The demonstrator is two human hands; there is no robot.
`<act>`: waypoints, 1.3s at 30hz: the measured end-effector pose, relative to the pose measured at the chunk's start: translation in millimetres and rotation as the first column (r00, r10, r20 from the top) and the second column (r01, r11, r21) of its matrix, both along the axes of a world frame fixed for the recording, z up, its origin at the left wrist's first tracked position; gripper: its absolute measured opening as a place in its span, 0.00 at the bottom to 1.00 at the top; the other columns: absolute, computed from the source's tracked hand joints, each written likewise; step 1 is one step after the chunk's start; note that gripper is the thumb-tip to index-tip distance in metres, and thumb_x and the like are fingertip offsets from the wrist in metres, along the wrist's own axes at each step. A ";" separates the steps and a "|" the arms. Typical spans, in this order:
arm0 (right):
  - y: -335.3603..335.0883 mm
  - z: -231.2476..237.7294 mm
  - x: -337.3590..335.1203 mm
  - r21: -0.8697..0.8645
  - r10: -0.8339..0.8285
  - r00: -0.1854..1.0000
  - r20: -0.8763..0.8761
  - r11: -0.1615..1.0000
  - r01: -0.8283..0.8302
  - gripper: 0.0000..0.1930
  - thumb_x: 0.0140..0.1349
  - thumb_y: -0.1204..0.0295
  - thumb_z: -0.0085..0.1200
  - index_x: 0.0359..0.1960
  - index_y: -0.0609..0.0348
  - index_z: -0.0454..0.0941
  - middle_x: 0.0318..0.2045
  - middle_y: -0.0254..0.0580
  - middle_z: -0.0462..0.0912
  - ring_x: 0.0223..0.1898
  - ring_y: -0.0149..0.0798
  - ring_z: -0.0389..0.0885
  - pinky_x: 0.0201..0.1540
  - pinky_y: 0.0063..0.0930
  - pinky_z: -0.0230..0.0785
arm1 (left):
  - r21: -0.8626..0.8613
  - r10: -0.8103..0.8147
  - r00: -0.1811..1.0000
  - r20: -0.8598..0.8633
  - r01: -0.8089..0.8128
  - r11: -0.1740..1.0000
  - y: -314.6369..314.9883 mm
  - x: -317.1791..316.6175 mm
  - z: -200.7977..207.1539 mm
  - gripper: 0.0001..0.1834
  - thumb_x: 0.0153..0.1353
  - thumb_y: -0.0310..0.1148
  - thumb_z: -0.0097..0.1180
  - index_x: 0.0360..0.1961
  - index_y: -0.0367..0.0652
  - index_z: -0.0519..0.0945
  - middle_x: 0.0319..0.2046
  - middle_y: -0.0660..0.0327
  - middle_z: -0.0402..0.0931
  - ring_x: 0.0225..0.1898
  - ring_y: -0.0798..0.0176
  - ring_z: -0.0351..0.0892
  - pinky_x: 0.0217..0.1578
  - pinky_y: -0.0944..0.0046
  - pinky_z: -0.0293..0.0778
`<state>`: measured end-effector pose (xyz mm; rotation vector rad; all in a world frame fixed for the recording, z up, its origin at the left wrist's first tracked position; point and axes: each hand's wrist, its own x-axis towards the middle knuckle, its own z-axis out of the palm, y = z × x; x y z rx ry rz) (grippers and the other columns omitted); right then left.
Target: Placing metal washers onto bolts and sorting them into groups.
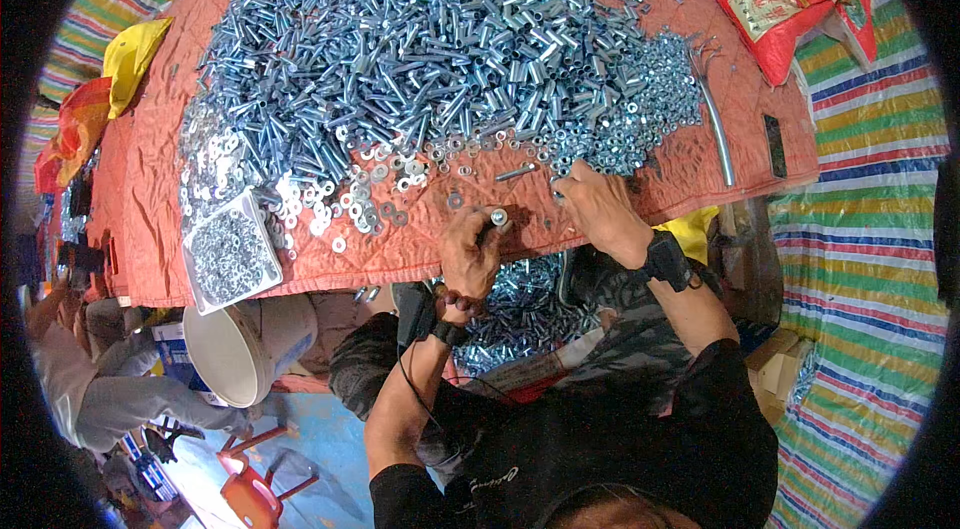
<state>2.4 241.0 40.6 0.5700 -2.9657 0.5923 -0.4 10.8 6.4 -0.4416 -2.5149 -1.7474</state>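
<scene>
My left hand (pixel 470 251) is closed at the table's front edge around a metal bolt (pixel 498 217), whose round end shows between thumb and fingers. My right hand (pixel 602 213) pinches its fingertips together at the near edge of a heap of small nuts (pixel 655 94); what is between them is too small to make out. Between the hands and the heaps, a single bolt (pixel 515 173) lies on the red quilted cloth (pixel 410 254). Loose flat washers (pixel 355 201) are scattered left of my left hand. Behind them rises a large pile of metal sleeves and bolts (pixel 440 39).
A white tray of spring washers (pixel 233 254) sits at the table's left front. A bent metal tube (pixel 716 134) and a red bag (pixel 780 19) lie on the right. Below the edge are a white bucket (pixel 225 354) and a container of metal parts (pixel 525 319). Another person's leg (pixel 140 409) shows at left.
</scene>
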 end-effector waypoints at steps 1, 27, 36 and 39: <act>-0.2 0.5 1.2 -0.008 0.013 1.000 0.002 1.000 -0.013 0.06 0.59 0.78 0.51 0.37 0.63 0.73 0.32 0.51 0.69 0.32 0.56 0.72 0.33 0.45 0.64 | 0.013 0.003 1.000 0.000 -0.003 1.000 0.0 0.3 1.1 0.07 0.52 0.21 0.59 0.34 0.36 0.80 0.30 0.51 0.77 0.32 0.44 0.78 0.33 0.55 0.72; -62.2 3.9 -6.5 -0.405 0.169 0.983 -0.067 0.896 -0.181 0.13 0.51 0.78 0.58 0.40 0.63 0.74 0.32 0.47 0.75 0.38 0.54 0.75 0.42 0.42 0.69 | -0.080 -0.052 0.996 -0.074 0.046 0.996 -3.7 -2.2 -17.1 0.04 0.50 0.23 0.55 0.29 0.36 0.75 0.27 0.50 0.72 0.30 0.44 0.75 0.31 0.53 0.70; -56.5 4.7 2.1 -0.370 0.268 0.958 -0.104 0.883 -0.287 0.14 0.54 0.82 0.50 0.44 0.68 0.73 0.35 0.50 0.69 0.36 0.52 0.74 0.37 0.37 0.68 | -0.021 -0.055 0.998 -0.033 0.054 0.998 -1.0 1.0 -2.3 0.05 0.49 0.24 0.57 0.28 0.35 0.74 0.25 0.51 0.71 0.28 0.46 0.73 0.30 0.55 0.69; -61.2 -5.4 4.2 -0.359 0.169 0.963 -0.208 0.903 -0.236 0.10 0.55 0.78 0.54 0.39 0.66 0.72 0.32 0.48 0.70 0.35 0.50 0.73 0.35 0.37 0.66 | -0.050 -0.081 0.994 -0.071 0.078 0.996 -3.5 0.1 -4.3 0.07 0.51 0.27 0.59 0.30 0.36 0.77 0.25 0.51 0.72 0.28 0.46 0.75 0.29 0.56 0.69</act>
